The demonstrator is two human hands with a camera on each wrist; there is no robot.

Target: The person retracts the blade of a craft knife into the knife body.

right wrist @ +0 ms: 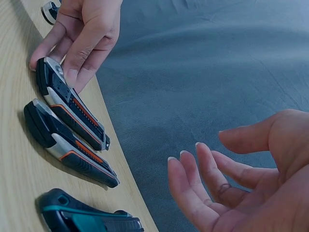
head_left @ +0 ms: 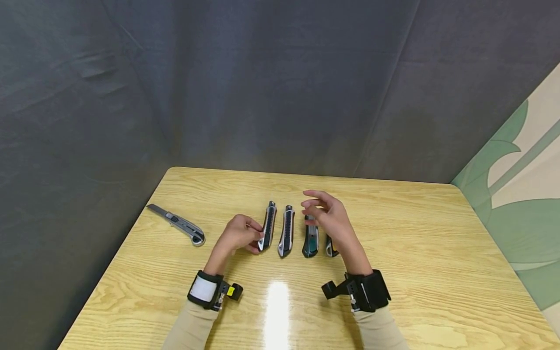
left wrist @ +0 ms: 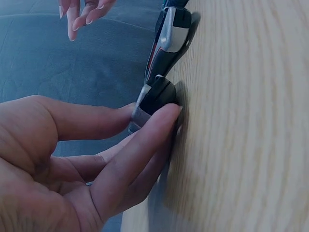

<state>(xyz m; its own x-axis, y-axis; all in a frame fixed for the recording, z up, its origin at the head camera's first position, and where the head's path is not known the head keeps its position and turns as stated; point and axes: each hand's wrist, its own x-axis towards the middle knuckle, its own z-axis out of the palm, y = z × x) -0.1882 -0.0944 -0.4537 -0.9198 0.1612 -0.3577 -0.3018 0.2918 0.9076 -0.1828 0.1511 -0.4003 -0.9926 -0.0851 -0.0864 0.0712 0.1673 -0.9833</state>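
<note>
My left hand [head_left: 239,234] pinches the butt end of a black and silver utility knife [head_left: 268,226] between thumb and fingers; in the right wrist view this knife [right wrist: 72,104] shows an orange line and lies on the table. Beside it lies a similar utility knife [head_left: 286,232], touched by neither hand. My right hand [head_left: 332,218] hovers above a green and black utility knife [head_left: 311,241], fingers loosely bent and holding nothing, and hides its far end. Partly behind the right wrist is another knife [head_left: 330,249] with a bit of yellow.
A grey snap-off utility knife [head_left: 185,227] lies apart at the left, its blade end toward the table's left edge. The wooden table [head_left: 437,253] meets a dark grey curtain [head_left: 280,97] at the back. A leaf-patterned cloth [head_left: 525,209] is at the right.
</note>
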